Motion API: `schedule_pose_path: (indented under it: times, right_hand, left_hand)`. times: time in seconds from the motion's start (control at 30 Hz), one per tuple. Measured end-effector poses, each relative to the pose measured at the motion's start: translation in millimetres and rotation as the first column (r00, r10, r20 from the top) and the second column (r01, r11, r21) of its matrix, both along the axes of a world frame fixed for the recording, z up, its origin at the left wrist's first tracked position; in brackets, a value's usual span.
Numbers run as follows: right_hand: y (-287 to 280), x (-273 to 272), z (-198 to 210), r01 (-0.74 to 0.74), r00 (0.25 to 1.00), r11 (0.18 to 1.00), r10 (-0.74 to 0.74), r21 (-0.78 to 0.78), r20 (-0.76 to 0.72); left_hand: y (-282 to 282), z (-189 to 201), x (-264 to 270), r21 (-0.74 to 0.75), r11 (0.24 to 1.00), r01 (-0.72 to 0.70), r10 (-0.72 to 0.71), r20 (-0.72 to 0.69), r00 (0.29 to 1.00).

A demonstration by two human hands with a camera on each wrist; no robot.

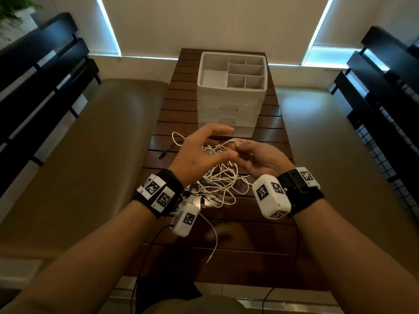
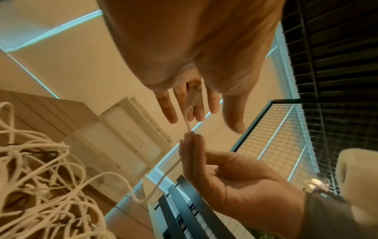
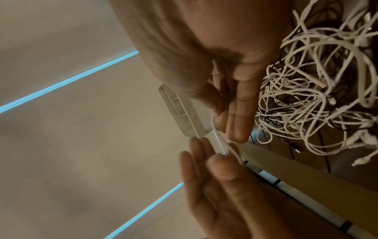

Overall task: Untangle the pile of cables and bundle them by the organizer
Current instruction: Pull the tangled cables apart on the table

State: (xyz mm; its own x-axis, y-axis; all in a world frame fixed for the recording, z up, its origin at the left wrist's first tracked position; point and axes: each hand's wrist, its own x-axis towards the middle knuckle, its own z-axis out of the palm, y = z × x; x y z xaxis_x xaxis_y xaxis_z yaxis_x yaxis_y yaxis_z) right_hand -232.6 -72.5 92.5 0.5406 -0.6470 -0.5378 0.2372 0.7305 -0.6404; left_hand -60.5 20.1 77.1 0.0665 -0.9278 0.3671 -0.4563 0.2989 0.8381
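A tangled pile of white cables point(image 1: 217, 182) lies on the dark slatted table point(image 1: 226, 245), with the white drawer organizer point(image 1: 226, 105) standing behind it. My right hand point(image 1: 249, 155) pinches the end of one white cable point(image 1: 221, 145) between thumb and fingers, lifted above the pile. In the left wrist view that cable point(image 2: 171, 166) rises from the pinch to the straight fingers point(image 2: 169, 106) of my left hand point(image 1: 204, 146), which is spread open against it. The right wrist view shows the right hand's thumb point(image 3: 239, 122), the left hand point(image 3: 208, 177) below, and the pile point(image 3: 317, 97).
Beige cushioned benches point(image 1: 102, 143) with black slatted backs flank the table on both sides. A thin black cable end point(image 1: 166, 150) lies left of the pile. One loose white cable point(image 1: 213, 241) trails toward the near table edge. The organizer's top compartments point(image 1: 246, 70) hold nothing visible.
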Motion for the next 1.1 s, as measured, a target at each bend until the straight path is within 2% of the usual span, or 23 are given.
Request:
schedule_pose_path:
  times: [0.07, 0.2, 0.27, 0.4, 0.47, 0.53, 0.6, 0.7, 0.8, 0.9, 1.0, 1.1]
  right_hand:
    - [-2, -3, -1, 0.026, 0.999, 0.999, -0.027, 0.023, 0.024]
    - [-6, -8, 1, -0.006, 0.996, 1.0, 0.008, -0.017, 0.091]
    - [-8, -10, 0, -0.035, 0.996, 0.996, 0.041, -0.077, 0.08]
    - [-2, -8, -5, -0.179, 0.979, 0.939, 0.141, -0.293, -0.145]
    - [3, -3, -12, -0.276, 0.939, 0.856, 0.144, -0.438, -0.311]
    - [4, 2, -18, -0.393, 0.873, 0.694, 0.075, -0.603, -0.482]
    - [3, 5, -23, -0.429, 0.857, 0.577, 0.019, -0.695, -0.515]
    - [8, 6, -27, -0.365, 0.919, 0.545, 0.081, -0.755, -0.386]
    - [19, 8, -36, -0.367, 0.928, 0.48, 0.133, -0.797, -0.347]
    - [21, 11, -45, -0.391, 0.917, 0.363, 0.075, -0.846, -0.392]
    - [16, 17, -58, -0.477, 0.869, 0.25, -0.005, -0.842, -0.494]
    - [18, 14, -86, -0.584, 0.797, 0.218, -0.031, -0.782, -0.603]
  left_hand:
    - [1, -8, 2, 0.021, 1.0, 0.003, -0.002, -0.051, 0.999]
    - [-4, -11, 3, 0.079, 0.997, -0.019, 0.046, -0.351, 0.935]
    - [-7, -9, 6, 0.133, 0.991, -0.033, 0.082, -0.381, 0.921]
    - [-9, -2, 8, 0.107, 0.993, -0.047, 0.08, -0.331, 0.94]
    - [-13, 2, 5, 0.076, 0.996, -0.044, 0.065, -0.297, 0.953]
    - [-16, 5, 0, 0.08, 0.997, -0.009, 0.035, -0.331, 0.943]
    - [-18, 10, -4, 0.101, 0.995, 0.027, 0.019, -0.426, 0.904]
    - [-20, 20, -2, 0.133, 0.989, 0.068, 0.02, -0.571, 0.821]
    - [-18, 37, 0, 0.105, 0.985, 0.137, -0.029, -0.684, 0.729]
    - [-15, 61, -1, 0.072, 0.982, 0.172, -0.075, -0.69, 0.72]
    - [-12, 89, -1, -0.031, 0.972, 0.231, -0.19, -0.68, 0.708]
    - [-4, 126, 4, -0.148, 0.943, 0.297, -0.313, -0.694, 0.649]
